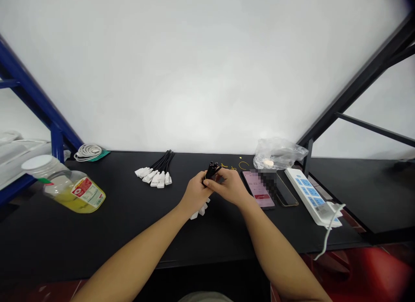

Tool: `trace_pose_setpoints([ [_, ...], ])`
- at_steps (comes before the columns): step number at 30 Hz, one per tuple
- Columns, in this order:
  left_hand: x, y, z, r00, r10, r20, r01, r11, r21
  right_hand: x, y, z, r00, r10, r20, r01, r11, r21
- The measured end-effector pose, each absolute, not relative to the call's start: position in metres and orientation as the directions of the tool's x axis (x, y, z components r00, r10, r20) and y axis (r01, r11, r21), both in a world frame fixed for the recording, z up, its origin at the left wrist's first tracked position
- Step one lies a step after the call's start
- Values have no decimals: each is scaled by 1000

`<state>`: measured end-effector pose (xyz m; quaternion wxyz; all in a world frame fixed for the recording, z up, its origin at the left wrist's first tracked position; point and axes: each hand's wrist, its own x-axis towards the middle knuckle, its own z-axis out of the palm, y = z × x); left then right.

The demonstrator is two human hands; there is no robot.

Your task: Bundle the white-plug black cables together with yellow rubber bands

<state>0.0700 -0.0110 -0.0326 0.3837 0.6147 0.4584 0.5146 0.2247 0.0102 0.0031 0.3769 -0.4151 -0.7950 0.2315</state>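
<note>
Gripping the black cable bundle [212, 168] in the head view, the left hand [193, 187] wraps around it while the right hand [231, 185] narrows thumb and fingers onto it; white connectors [202, 210] poke out just below the left hand. A thin yellow strand [205, 176] shows beside the left hand's fingers. Good handling here, I judge, means a firm left grip, cable ends evened, and light right-hand pressure so nothing slips. Just right of the right hand, a lit phone [259, 194] shows digits seemingly starting "00:03", partly pixelated; well left of the left hand, a jar's red-and-white label [87, 191] is too small to read.
</note>
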Motion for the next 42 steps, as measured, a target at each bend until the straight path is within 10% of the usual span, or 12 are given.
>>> trace_pose_setpoints([
  [15, 63, -7, -39, 115, 970, 214, -91, -204, 975, 246, 24, 5, -580, 814, -1, 276, 195, -941],
  [23, 81, -14, -34, 114, 978, 175, -260, -141, 955, 233, 22, -11, -700, 710, 78, -470, -376, -798],
  [33, 80, -15, -37, 94, 974, 206, -83, -199, 977, 196, 14, -16, -121, 991, -59, -653, -124, -747],
  [42, 70, -18, -38, 219, 920, 326, 194, -369, 909, 198, 11, -15, 18, 986, 169, -492, 156, -857],
])
